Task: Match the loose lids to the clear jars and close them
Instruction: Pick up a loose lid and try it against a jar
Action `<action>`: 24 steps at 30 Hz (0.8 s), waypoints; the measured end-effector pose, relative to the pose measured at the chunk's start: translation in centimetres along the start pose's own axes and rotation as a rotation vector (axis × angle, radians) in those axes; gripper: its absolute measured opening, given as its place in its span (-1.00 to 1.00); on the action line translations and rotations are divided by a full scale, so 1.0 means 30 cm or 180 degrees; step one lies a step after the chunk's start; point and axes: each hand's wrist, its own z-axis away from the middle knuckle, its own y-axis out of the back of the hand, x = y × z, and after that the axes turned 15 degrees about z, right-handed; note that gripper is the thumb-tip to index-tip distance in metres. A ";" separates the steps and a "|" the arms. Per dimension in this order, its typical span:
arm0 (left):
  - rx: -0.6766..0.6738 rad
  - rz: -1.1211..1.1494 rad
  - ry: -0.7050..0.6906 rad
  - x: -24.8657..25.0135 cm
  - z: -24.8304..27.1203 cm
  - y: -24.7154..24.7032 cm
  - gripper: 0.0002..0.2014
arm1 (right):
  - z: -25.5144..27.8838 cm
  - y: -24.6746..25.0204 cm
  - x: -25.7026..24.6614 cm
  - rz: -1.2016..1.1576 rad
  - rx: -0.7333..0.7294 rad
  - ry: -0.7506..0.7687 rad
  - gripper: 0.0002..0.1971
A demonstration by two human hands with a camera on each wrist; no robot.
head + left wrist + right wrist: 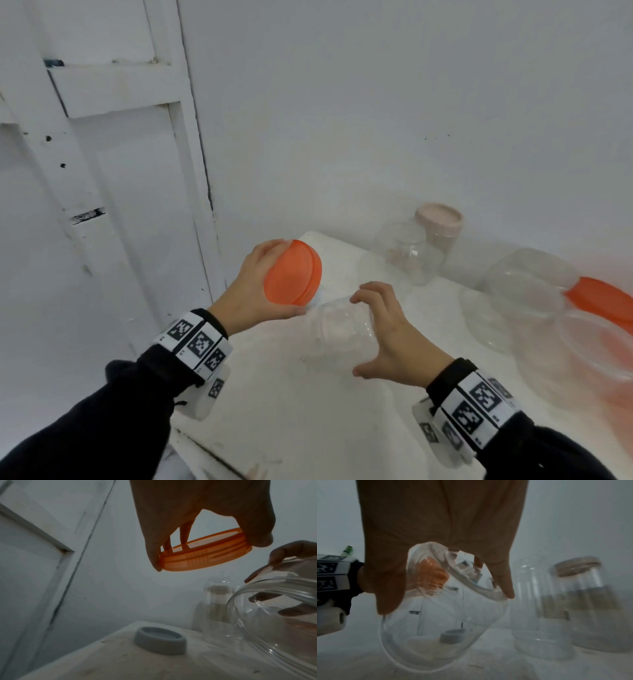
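A white, scuffed counter point(274, 394) is sitting in a corner, meeting a plain white wall point(376, 120) beside a white panelled door point(102, 171). Above it, the left hand point(253, 291) is gripping an orange lid point(294, 277) by its rim, while the right hand point(390, 332) is curling around a clear jar point(342, 329), tilting its mouth toward the lid. A grey lid point(160, 640) is lying loose on the counter; other jars point(411, 253) are standing near the wall.

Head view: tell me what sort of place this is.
Probably a plain room at home, maybe a storage corner: a white painted door, a bare white wall, and a scuffed white table holding clear jars.
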 end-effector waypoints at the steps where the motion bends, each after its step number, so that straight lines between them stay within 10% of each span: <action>1: -0.0044 0.0025 -0.0023 0.009 -0.012 -0.026 0.06 | 0.027 0.011 0.020 -0.0100 0.0071 -0.0110 -0.05; 14: -0.0624 0.0380 -0.0189 0.132 -0.087 -0.371 0.08 | 0.351 0.063 0.198 -0.0642 0.0545 -0.1462 -0.05; 24: -0.0983 0.0406 -0.0267 0.194 -0.098 -0.545 0.10 | 0.464 0.082 0.267 -0.0543 0.0384 -0.1573 0.03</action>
